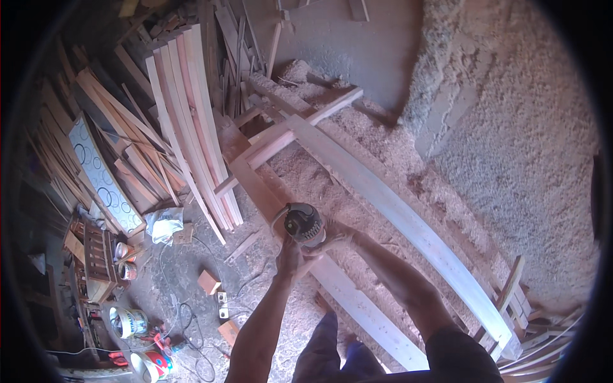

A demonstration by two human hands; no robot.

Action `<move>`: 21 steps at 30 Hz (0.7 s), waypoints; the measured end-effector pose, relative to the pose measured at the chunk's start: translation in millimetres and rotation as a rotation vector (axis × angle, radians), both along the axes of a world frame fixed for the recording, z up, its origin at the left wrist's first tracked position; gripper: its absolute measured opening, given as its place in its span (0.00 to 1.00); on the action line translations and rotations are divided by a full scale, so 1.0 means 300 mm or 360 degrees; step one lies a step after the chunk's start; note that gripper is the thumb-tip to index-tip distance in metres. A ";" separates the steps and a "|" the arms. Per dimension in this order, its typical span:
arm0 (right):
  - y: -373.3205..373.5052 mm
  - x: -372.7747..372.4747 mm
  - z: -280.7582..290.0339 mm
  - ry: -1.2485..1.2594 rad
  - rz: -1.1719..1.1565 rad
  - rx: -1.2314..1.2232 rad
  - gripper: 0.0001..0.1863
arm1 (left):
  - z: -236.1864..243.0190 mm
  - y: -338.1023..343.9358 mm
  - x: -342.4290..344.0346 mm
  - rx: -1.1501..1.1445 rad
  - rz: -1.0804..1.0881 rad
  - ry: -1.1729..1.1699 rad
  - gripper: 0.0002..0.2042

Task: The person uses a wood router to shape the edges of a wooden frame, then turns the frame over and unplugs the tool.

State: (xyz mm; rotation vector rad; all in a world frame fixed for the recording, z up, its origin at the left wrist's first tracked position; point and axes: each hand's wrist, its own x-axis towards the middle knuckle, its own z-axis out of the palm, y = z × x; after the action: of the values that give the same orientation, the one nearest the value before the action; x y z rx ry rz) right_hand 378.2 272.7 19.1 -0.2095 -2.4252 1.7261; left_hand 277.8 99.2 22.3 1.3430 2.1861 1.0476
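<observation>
A power router (304, 223) with a dark, rounded motor housing stands upright on a long wooden plank (365, 311). My left hand (290, 258) is wrapped round the router's near left side. On its right side my right hand (337, 237) grips it too, with the fingertips partly hidden by the tool. The router's base and bit cannot be seen from above. Running alongside on the right is a second long plank (389, 203). Toward the far end, a short wooden crosspiece (271, 146) meets both planks.
Wood shavings (338, 220) cover the floor around the planks. Long boards (191, 121) lean at the far left. Paint buckets (129, 322), a power strip (222, 305) and loose cables (185, 319) lie at the lower left. A rough wall (511, 153) rises on the right.
</observation>
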 end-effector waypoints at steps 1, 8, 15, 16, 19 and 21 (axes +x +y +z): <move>-0.003 0.089 0.022 -0.0027 -0.0021 -0.0052 0.49 | 0.019 0.003 0.078 -0.0022 -0.0028 -0.0035 0.40; -0.161 0.396 0.039 -0.0020 -0.0017 -0.0232 0.49 | -0.059 -0.147 0.352 -0.0003 -0.0145 0.0026 0.37; -0.213 0.550 0.025 -0.0033 -0.0052 -0.0248 0.49 | -0.084 -0.219 0.513 -0.0064 -0.0103 -0.0003 0.42; -0.218 0.566 0.029 -0.0028 -0.0061 -0.0243 0.49 | -0.078 -0.213 0.526 -0.0028 -0.0113 0.0010 0.42; -0.244 0.605 0.034 -0.0019 -0.0074 -0.0242 0.49 | -0.071 -0.209 0.564 0.0049 -0.0151 0.0035 0.43; -0.255 0.639 0.034 -0.0006 -0.0080 -0.0249 0.49 | -0.079 -0.222 0.588 0.0058 -0.0190 0.0037 0.43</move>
State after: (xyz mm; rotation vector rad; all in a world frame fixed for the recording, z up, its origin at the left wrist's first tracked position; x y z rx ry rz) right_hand 570.0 196.3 29.3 -0.2902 -2.2675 1.8956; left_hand 454.3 32.5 -1.4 1.4890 2.0842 1.0362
